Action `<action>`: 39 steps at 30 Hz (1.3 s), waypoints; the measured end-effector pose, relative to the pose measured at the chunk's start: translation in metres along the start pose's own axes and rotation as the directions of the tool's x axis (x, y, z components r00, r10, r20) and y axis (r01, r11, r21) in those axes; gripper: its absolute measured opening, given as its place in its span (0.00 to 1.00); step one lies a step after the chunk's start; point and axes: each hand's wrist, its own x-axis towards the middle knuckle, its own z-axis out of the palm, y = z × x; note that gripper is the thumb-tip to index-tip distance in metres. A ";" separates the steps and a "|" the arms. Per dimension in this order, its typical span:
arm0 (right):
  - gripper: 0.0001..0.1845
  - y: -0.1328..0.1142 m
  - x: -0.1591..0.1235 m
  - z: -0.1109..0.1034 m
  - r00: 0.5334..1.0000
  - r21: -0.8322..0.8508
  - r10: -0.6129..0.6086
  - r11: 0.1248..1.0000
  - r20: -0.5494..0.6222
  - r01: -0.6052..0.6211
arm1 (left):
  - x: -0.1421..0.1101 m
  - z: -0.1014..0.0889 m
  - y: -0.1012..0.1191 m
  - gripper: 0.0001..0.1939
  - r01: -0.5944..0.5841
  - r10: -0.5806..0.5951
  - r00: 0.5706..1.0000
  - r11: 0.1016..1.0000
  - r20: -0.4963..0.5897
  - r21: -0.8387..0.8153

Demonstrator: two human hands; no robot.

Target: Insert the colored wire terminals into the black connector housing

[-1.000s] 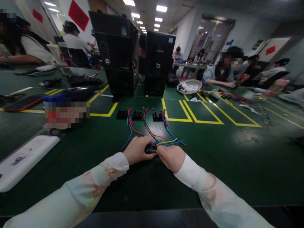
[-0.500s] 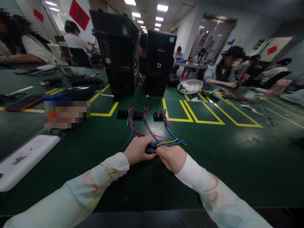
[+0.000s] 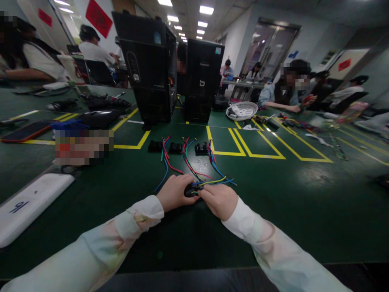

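Note:
My left hand [image 3: 176,190] is closed round a small black plastic part [image 3: 191,190] just above the green table. Blue and yellow wires [image 3: 217,181] run from this part towards the right. The fingers of my right hand [image 3: 219,198] are pinched at the part's right side, where the wires come out; a short green wire shows near the fingertips. Beyond my hands three black connector blocks lie in a row: a left one [image 3: 155,146], a middle one [image 3: 176,148] and a right one [image 3: 201,149]. Red, blue and green wires [image 3: 186,156] trail from them towards me.
Two black computer towers [image 3: 199,81] stand behind the blocks. A white basket [image 3: 241,111] holds small pale parts. At left lie a long white case [image 3: 36,207] and a phone [image 3: 27,130]. Yellow tape [image 3: 267,156] marks the table [image 3: 170,247]. Other people sit around.
The whole view has shifted slightly to the left. Both hands keep their grip on the black part and its wires, with hardly any movement.

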 end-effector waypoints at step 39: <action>0.11 -0.002 -0.002 0.008 0.993 -0.030 0.029 0.999 -0.118 -0.033 | 0.000 0.001 -0.001 0.13 -0.008 0.007 1.000 0.999 -0.009 -0.032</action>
